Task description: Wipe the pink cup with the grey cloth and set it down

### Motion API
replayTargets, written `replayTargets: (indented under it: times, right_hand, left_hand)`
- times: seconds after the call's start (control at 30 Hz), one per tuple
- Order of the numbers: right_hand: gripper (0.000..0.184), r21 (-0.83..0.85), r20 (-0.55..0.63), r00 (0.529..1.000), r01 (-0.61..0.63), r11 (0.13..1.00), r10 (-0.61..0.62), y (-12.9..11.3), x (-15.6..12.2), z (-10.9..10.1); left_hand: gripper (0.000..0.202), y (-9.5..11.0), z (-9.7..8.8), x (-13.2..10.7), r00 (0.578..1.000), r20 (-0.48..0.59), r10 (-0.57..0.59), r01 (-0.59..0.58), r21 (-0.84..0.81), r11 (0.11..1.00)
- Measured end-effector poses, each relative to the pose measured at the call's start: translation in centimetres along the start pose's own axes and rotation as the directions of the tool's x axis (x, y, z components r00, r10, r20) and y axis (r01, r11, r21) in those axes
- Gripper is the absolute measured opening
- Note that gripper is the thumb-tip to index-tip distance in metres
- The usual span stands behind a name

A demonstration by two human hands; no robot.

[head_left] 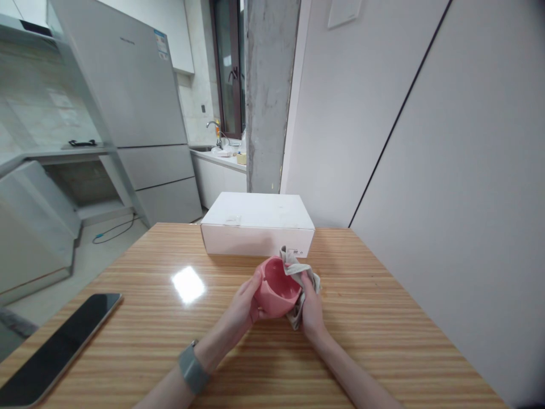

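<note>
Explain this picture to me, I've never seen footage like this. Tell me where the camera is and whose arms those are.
One camera worn on a person's head looks forward and down, so these are that person's own arms. The left hand grips a pink bowl, and the right hand holds a grey cloth against it. A grey wristband circles the left wrist. On the striped wooden table lie a white box and a flat black device.

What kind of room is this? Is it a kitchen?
Yes, it looks like a kitchen, probably in a home. There is a tall refrigerator, a curved metal tap at a sink, and a white counter running toward the window.
</note>
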State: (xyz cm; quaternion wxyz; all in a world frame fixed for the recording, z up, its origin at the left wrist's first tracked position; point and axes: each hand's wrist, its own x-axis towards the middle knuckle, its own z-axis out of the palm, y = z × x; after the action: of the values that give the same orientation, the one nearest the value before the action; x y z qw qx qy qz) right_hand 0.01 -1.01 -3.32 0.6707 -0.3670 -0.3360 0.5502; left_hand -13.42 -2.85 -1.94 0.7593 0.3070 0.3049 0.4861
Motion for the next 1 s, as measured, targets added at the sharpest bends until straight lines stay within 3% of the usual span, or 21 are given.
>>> replayTargets:
  times: [0.13,0.23,0.37,0.47,0.57,0.73,0.83,1.0]
  right_hand:
    - [0.033,-0.047,-0.082,0.991,0.101,0.994,-0.105,0.8,-1.7,0.7]
    - [0.03,-0.073,-0.088,0.984,0.148,0.986,-0.154,1.2,-1.7,0.5]
    - [0.034,-0.161,0.134,0.983,0.15,0.975,-0.129,0.0,-0.2,-0.4]
    - [0.035,-0.247,0.346,0.938,0.113,0.962,-0.022,-1.9,1.1,-0.5]
    - [0.032,-0.312,0.441,0.895,0.084,0.947,0.066,-3.4,2.1,-0.1]
    - [0.036,-0.347,0.449,0.887,0.059,0.936,0.111,-3.7,2.7,0.6]
    - [0.037,-0.335,0.463,0.88,0.062,0.94,0.107,-3.6,2.6,0.8]
    - [0.033,-0.287,0.477,0.877,0.093,0.953,0.058,-4.0,2.1,1.2]
  left_hand:
    - [0.051,-1.2,0.3,0.1,0.989,-0.026,0.149,-0.15,-0.043,0.988]
    - [0.051,-1.2,0.2,0.4,0.988,0.03,0.152,-0.15,-0.065,0.987]
    - [0.054,0.4,-0.9,0.8,0.999,0.024,0.041,-0.041,-0.001,0.999]
    - [0.053,1.5,-1.7,0.7,0.991,0.016,-0.134,0.133,0.063,0.989]
    - [0.046,1.8,-2.0,0.7,0.983,-0.01,-0.183,0.183,0.054,0.982]
    - [0.037,1.3,-1.4,1.1,0.996,-0.065,-0.065,0.064,-0.018,0.998]
    - [0.034,1.3,-1.1,1.1,0.992,-0.129,0.01,-0.006,0.035,0.999]
    - [0.042,1.2,-1.7,0.9,0.988,-0.13,0.085,-0.065,0.147,0.987]
